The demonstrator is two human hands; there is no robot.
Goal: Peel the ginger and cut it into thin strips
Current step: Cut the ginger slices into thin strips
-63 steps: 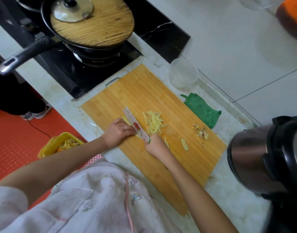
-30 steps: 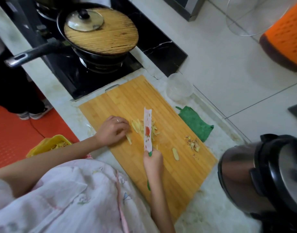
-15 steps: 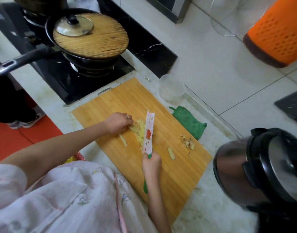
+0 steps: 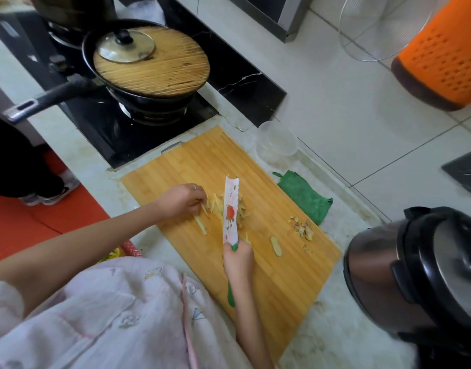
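My right hand (image 4: 238,258) grips knife (image 4: 230,211), blade amid thin pale-yellow ginger strips (image 4: 215,206), loosely heaped; my left hand (image 4: 181,199) pinches some at 9 o'clock.

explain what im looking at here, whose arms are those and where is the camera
No machine here: a person is working with bare hands, filmed by one camera worn on their head, looking down. That is why the arms reach in from below. The right hand has its grip on a knife. The left hand touches the ginger strips with bent fingers on the cutting board. A ginger slice and peel scraps lie to the right, near a green cloth. A covered pan sits on the stove.
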